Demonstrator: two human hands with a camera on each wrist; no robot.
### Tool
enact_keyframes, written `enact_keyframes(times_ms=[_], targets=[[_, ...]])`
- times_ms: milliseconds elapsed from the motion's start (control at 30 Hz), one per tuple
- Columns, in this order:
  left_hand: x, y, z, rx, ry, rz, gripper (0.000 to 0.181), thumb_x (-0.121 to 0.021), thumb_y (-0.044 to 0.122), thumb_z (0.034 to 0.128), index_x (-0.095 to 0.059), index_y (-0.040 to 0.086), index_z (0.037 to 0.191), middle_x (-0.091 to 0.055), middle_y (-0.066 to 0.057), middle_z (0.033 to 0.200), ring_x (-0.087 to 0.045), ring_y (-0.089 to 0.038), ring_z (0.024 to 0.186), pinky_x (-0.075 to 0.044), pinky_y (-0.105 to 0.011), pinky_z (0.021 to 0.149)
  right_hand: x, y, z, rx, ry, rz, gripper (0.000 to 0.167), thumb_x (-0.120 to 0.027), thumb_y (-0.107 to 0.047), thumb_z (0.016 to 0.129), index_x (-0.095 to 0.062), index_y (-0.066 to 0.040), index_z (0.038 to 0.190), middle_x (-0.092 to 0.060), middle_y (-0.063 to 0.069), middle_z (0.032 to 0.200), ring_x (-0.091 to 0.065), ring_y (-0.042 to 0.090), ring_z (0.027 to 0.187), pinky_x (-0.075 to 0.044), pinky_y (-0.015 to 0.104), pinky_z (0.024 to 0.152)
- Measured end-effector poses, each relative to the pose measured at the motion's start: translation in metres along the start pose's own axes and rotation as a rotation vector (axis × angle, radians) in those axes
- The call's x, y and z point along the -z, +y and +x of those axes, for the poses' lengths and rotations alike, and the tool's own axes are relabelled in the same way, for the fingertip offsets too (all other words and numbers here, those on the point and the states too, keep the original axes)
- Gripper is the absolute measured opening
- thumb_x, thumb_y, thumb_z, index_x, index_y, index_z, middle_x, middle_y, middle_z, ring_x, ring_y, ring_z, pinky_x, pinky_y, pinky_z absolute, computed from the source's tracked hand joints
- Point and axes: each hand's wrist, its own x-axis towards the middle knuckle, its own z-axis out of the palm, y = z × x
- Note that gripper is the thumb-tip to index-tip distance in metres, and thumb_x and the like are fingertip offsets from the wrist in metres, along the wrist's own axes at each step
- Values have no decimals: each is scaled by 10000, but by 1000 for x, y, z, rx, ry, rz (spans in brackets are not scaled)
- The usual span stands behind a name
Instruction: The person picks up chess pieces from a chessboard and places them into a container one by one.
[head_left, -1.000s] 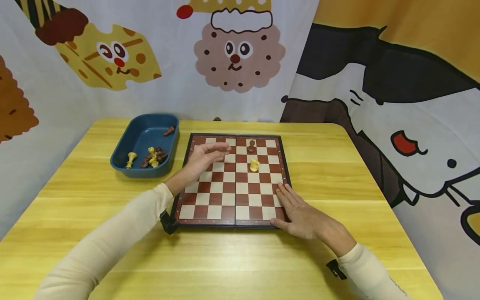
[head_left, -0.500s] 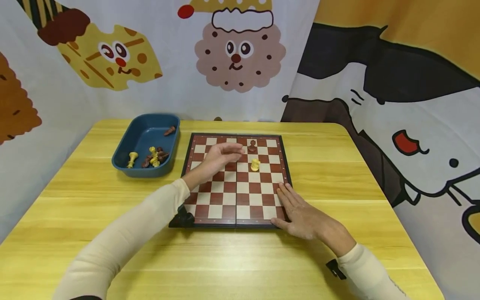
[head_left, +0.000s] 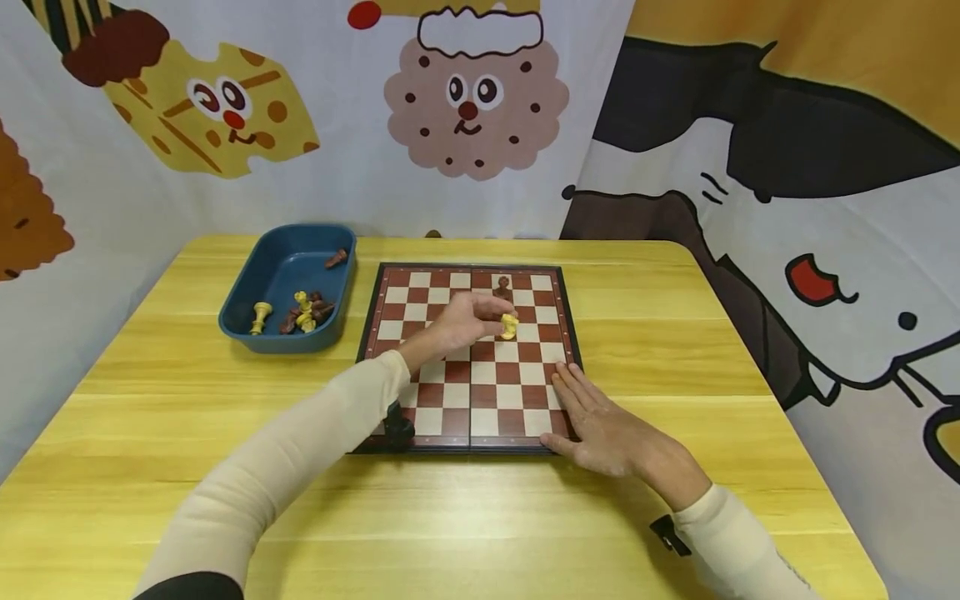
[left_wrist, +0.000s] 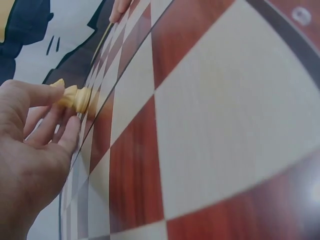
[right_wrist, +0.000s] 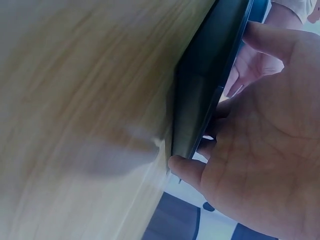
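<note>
On the chessboard (head_left: 431, 421) stands a yellow chess knight (head_left: 511, 326), upright on a square in the right half. My left hand (head_left: 459, 325) reaches over the board from the left and pinches it between thumb and fingers. In the left wrist view the thumb tip touches the head of the knight (left_wrist: 80, 100), whose base is at the board. A dark brown chess piece (head_left: 503, 288) stands just behind, partly covered by the left fingers. My right hand (head_left: 603, 429) rests with straight fingers on the board's near right corner; the right wrist view shows its palm beside the dark board edge (right_wrist: 200, 95).
A blue bin (head_left: 288, 237) sits left of the board, with several yellow and brown chess pieces (head_left: 306, 315) lying in it. Behind the yellow wooden table (head_left: 465, 517) hangs a printed cloth (head_left: 337, 200).
My left hand has moved right across the board to the yellow knight, and its thumb and fingers have closed round it. The right hand has stayed at the board's corner.
</note>
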Motion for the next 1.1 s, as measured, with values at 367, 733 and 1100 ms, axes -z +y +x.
enact_keyframes(times_ms=[367,733,1100], targets=[[-14,-3,-3,-12,54,39,208,-731,61,956,-751,26,1161,-711,-40,1137,-664,-164,1001,-576,-262,797,-3,-1,-4,-15,21,0,920,-462,-579,1035,-103,48,1605,-27,194,1680,18,349,1535,-157,532,1210],[-14,-7,-2,-25,77,41,179,-745,42,940,-768,34,1117,-730,-46,1099,-689,-165,966,-585,-271,788,-4,-1,-1,-14,19,-13,915,-463,-575,1036,-95,37,1608,2,180,1683,34,335,1535,-156,523,1210],[-13,-6,-1,-50,107,31,152,-738,21,938,-775,29,1085,-730,-44,1081,-686,-167,950,-587,-275,768,-2,0,1,-6,23,-12,921,-452,-587,1033,-101,44,1605,-3,188,1681,32,342,1534,-171,534,1205]])
